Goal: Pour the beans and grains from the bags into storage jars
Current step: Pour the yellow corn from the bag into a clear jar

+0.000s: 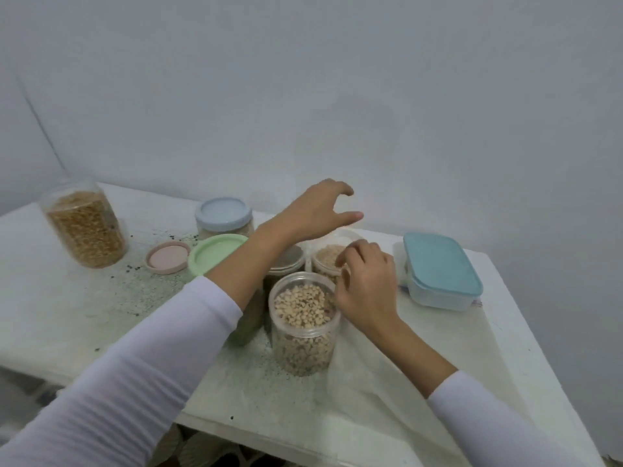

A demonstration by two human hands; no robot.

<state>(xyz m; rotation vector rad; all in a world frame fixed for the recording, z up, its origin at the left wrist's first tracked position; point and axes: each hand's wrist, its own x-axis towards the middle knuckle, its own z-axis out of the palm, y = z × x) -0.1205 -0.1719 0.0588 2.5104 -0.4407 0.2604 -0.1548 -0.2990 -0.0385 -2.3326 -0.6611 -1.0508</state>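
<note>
An open clear jar of pale beans (303, 318) stands at the table's middle front. Behind it is a smaller open jar of beige grains (326, 256), and a jar with a dark lid (286, 261) is to its left. My right hand (367, 288) has its fingers curled at the grain jar's rim; what they hold is hidden. A limp translucent bag (367, 385) lies under my right forearm. My left hand (313, 210) hovers open with spread fingers above and behind the jars, over a clear lid (349, 234).
A tall jar of brown grain (86, 227) stands far left. A blue-lidded jar (224, 215), a green-lidded jar (215, 252) and a loose pink lid (168, 257) sit mid-left. A teal-lidded box (438, 271) is on the right. Spilled grains dot the white table (50, 308).
</note>
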